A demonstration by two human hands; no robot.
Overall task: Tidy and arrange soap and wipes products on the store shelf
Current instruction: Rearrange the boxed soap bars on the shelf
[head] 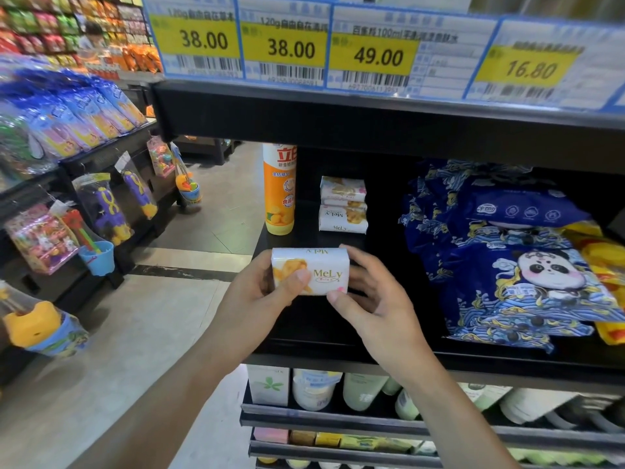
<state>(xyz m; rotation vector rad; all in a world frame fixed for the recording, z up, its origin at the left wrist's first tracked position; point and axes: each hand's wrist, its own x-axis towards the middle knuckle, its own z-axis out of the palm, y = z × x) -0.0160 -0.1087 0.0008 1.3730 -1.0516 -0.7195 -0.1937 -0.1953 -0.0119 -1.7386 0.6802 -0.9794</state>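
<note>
Holding white-and-yellow wrapped MeLy soap bar (310,270) over front of black shelf (314,330): left hand (260,292) and right hand (368,299) both clasp it, thumbs on face. Task early. Stack of matching white soap bars (343,204) at back, three, possibly more. Blue panda wipes packs (527,282) heaped, roughly five, unsorted. One orange detergent bottle (280,191) alongside.

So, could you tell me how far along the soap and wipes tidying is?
Early on. Done: a small stack of soap bars sits at the shelf's back. In hand: left hand and right hand grip one MeLy soap bar at the front. Left: the blue wipes packs lie in a jumbled heap.
</note>
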